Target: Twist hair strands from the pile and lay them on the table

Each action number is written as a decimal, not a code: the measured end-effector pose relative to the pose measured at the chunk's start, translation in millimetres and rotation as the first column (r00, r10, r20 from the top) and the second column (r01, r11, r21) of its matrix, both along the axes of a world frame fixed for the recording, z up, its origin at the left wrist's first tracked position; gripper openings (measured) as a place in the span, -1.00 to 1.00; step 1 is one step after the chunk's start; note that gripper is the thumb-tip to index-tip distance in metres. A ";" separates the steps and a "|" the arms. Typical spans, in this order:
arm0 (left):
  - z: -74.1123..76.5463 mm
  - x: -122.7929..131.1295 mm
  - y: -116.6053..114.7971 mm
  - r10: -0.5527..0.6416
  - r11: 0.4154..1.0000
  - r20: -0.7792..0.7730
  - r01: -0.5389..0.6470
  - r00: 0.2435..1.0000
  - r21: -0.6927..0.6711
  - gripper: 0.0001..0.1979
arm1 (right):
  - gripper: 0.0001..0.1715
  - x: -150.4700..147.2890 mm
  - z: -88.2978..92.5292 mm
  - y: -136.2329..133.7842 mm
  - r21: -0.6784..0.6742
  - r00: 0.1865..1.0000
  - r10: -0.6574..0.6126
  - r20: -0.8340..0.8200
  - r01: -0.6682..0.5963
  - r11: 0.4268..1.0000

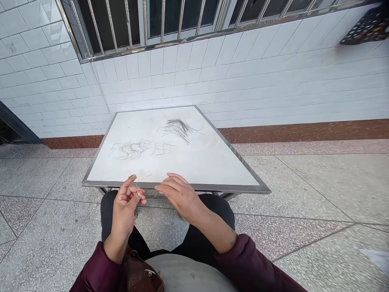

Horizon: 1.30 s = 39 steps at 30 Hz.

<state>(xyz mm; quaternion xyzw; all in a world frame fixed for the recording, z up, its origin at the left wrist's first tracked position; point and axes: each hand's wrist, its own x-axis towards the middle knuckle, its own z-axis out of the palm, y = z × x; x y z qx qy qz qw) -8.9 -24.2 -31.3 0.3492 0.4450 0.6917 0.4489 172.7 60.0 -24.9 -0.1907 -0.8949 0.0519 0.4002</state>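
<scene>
Above the near edge of a white-topped table (225, 170), both my hands are raised close to each other. My left hand (126, 205) pinches a thin wire-like strand (137, 187) between thumb and fingers, with its index finger stretched up. Just to the right, my right hand (184, 198) has its fingers pressed together, and a fine strand shows under the fingertips; whether it is the same strand I cannot tell. On the tabletop lies a loose bundle of thin dark strands (179, 128). Left of it, several bent strands (133, 150) lie spread out.
The table's metal rim (243, 162) runs along its sides. Behind stands a white tiled wall (170, 89) with a barred window (164, 20). A dark patterned cloth (367, 26) hangs at upper right. A brown bag (141, 271) rests at my lap.
</scene>
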 end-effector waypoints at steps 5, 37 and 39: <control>1.2 0.2 0.4 -0.002 1.000 -0.037 0.002 0.999 0.001 -0.50 | -0.67 -0.8 -4.4 0.4 -0.015 1.000 -0.009 0.004 0.009 1.000; 9.9 14.5 7.0 0.057 0.994 -0.092 -0.065 0.994 -0.088 -0.36 | -0.77 -21.1 -15.3 -8.2 -0.226 0.985 -0.174 0.016 0.173 0.959; 11.1 15.2 8.5 0.061 0.993 -0.098 -0.070 0.993 -0.096 -0.35 | -0.77 -23.0 -16.5 -10.0 -0.358 0.986 -0.167 -0.010 0.153 0.921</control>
